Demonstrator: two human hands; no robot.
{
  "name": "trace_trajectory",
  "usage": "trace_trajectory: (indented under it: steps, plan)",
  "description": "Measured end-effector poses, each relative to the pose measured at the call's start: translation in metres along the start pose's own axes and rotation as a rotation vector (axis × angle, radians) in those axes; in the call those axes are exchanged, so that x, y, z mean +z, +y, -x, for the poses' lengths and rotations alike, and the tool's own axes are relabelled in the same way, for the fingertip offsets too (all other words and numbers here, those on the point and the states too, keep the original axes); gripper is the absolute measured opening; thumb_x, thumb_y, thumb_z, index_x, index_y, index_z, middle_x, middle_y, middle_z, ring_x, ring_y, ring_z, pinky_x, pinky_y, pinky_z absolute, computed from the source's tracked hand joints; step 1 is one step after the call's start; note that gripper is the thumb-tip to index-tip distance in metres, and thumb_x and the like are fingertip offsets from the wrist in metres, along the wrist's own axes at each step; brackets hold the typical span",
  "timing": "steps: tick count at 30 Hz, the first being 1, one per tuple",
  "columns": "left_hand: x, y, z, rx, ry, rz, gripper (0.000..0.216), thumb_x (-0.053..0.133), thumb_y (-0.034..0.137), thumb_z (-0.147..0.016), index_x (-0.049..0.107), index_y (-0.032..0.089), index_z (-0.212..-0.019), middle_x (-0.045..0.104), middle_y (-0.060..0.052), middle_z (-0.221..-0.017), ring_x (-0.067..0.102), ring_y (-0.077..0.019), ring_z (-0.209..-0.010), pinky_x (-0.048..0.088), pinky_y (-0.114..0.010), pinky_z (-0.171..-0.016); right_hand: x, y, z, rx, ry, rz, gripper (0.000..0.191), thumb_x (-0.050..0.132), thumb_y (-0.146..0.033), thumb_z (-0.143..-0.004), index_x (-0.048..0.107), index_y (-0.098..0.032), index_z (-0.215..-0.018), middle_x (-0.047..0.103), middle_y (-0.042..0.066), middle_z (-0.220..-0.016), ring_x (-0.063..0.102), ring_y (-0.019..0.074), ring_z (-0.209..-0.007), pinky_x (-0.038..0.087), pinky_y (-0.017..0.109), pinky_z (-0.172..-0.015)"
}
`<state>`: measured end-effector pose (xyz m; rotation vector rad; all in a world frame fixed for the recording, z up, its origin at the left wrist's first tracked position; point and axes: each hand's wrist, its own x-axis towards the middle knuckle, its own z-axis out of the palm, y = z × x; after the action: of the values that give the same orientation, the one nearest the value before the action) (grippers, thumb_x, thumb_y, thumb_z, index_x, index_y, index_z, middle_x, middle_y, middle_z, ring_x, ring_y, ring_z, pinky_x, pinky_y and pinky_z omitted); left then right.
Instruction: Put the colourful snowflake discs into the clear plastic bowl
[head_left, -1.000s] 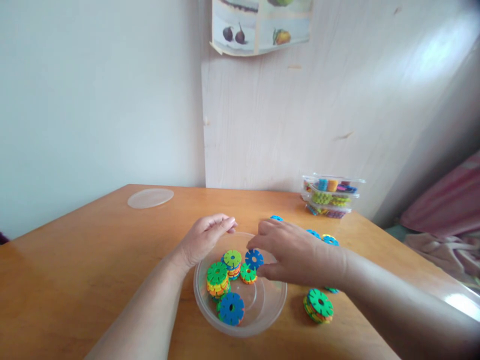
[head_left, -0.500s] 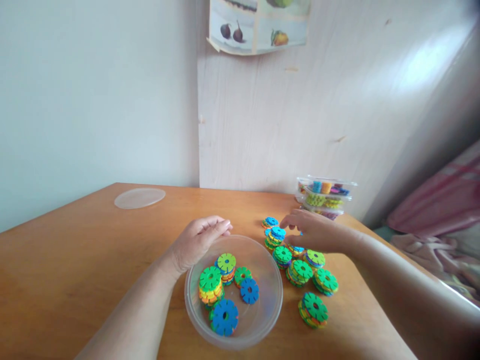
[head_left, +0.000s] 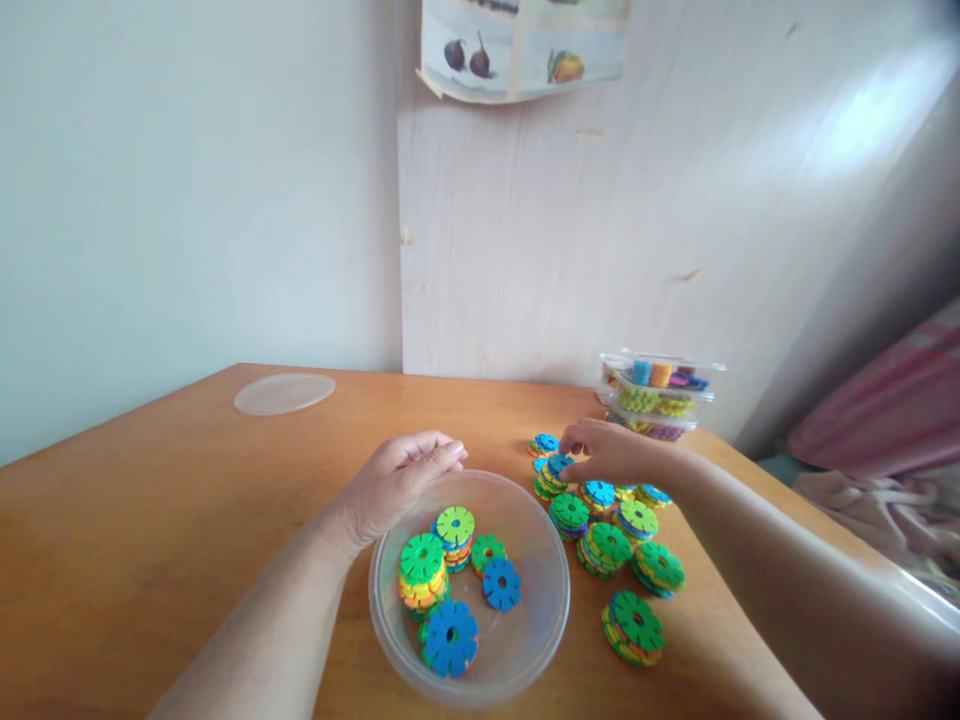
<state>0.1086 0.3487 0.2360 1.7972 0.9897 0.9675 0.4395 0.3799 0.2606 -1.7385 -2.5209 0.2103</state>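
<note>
A round clear plastic tub (head_left: 534, 655) stands before me, holding several small stacks of notched plastic discs (head_left: 421, 558) in green, yellow, orange and blue. My left hand (head_left: 409, 478) is closed at the tub's far left rim, its thumb lying along the edge; its other fingertips are partly hidden. To the right of the tub, my right hand (head_left: 611, 450) has thumb and fingers around a blue-topped stack of discs (head_left: 556, 470) on the table. More disc stacks (head_left: 606, 548) are grouped under and in front of that hand, mostly green on top.
A round translucent lid (head_left: 285, 394) lies at the table's (head_left: 150, 520) back left. Stacked clear boxes (head_left: 660, 395) of coloured pieces stand at the back right, just beyond my right hand. Behind the table is a wall with a fruit poster (head_left: 521, 50). Pink fabric (head_left: 885, 400) is at the far right.
My right hand has lowered slightly and closed its fingers around the blue-topped stack. My left hand stays at the tub's rim. The view has shifted a little.
</note>
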Motion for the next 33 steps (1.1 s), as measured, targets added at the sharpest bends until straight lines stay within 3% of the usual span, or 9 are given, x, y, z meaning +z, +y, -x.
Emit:
trace_trajectory:
  steps: [4,9,14,18,22,26,30,33]
  plan:
    - [0.001,0.001,0.0,0.011,0.008,-0.004,0.045,0.056,0.061,-0.092,0.074,0.02,-0.096,0.076,-0.004,-0.095,0.068,-0.0219,-0.095,0.048,-0.034,-0.087,-0.011,-0.024,0.017,-0.123,0.09,-0.044,0.038,0.071,-0.045,-0.082,0.071,-0.018,-0.11,0.068,0.009,-0.104,0.063,0.0248,-0.096,0.049,0.035,-0.084]
    - [0.0,0.0,-0.001,0.054,0.001,-0.001,0.046,0.055,0.059,-0.093,0.074,0.018,-0.098,0.076,-0.006,-0.099,0.067,-0.0239,-0.101,0.047,-0.037,-0.096,-0.024,-0.084,0.042,-0.333,0.089,-0.087,0.035,0.071,-0.043,-0.086,0.07,-0.024,-0.116,0.066,0.008,-0.109,0.061,0.0238,-0.101,0.047,0.037,-0.091]
    - [0.0,0.005,0.0,0.064,-0.012,0.012,0.045,0.054,0.057,-0.094,0.073,0.017,-0.097,0.075,-0.006,-0.1,0.067,-0.0241,-0.103,0.047,-0.037,-0.098,-0.011,-0.129,0.03,-0.414,0.049,-0.017,0.038,0.071,-0.044,-0.086,0.071,-0.024,-0.119,0.065,0.01,-0.111,0.06,0.0275,-0.104,0.045,0.043,-0.094]
    - [0.0,0.008,0.001,0.095,-0.043,0.006,0.045,0.05,0.055,-0.097,0.071,0.017,-0.089,0.073,-0.004,-0.093,0.065,-0.0225,-0.098,0.047,-0.035,-0.095,-0.003,-0.139,0.014,-0.43,0.053,0.011,0.048,0.076,-0.042,-0.081,0.069,-0.021,-0.123,0.066,0.012,-0.118,0.059,0.0302,-0.109,0.044,0.044,-0.095]
    - [0.0,0.007,0.001,0.081,-0.019,-0.02,0.045,0.051,0.057,-0.095,0.072,0.017,-0.092,0.073,-0.005,-0.095,0.065,-0.0232,-0.1,0.046,-0.036,-0.096,-0.012,-0.134,0.027,-0.394,0.086,0.024,0.029,0.067,-0.031,-0.086,0.071,-0.019,-0.112,0.069,0.01,-0.107,0.061,0.0252,-0.099,0.044,0.038,-0.086]
    - [0.001,0.005,0.0,0.068,0.0,-0.028,0.046,0.053,0.059,-0.094,0.073,0.017,-0.094,0.074,-0.006,-0.096,0.066,-0.0239,-0.1,0.046,-0.038,-0.097,-0.02,-0.141,0.051,-0.443,-0.036,0.196,0.014,0.064,-0.026,-0.086,0.075,-0.02,-0.091,0.072,0.007,-0.089,0.063,0.0239,-0.088,0.042,0.037,-0.081]
    - [0.001,0.002,-0.001,0.053,-0.017,-0.008,0.047,0.054,0.06,-0.093,0.073,0.017,-0.095,0.075,-0.006,-0.097,0.066,-0.0242,-0.101,0.047,-0.038,-0.096,-0.017,-0.159,0.054,-0.519,-0.189,0.48,0.023,0.059,-0.025,-0.089,0.074,-0.018,-0.073,0.072,0.01,-0.074,0.063,0.0226,-0.069,0.039,0.039,-0.073]
    - [0.001,0.001,-0.001,0.047,-0.018,-0.001,0.047,0.055,0.06,-0.093,0.073,0.017,-0.095,0.075,-0.006,-0.097,0.066,-0.0242,-0.101,0.047,-0.037,-0.095,-0.014,-0.168,0.048,-0.598,-0.302,0.547,0.024,0.058,-0.021,-0.09,0.076,-0.02,-0.074,0.072,0.007,-0.067,0.059,0.0186,-0.058,0.037,0.036,-0.067]
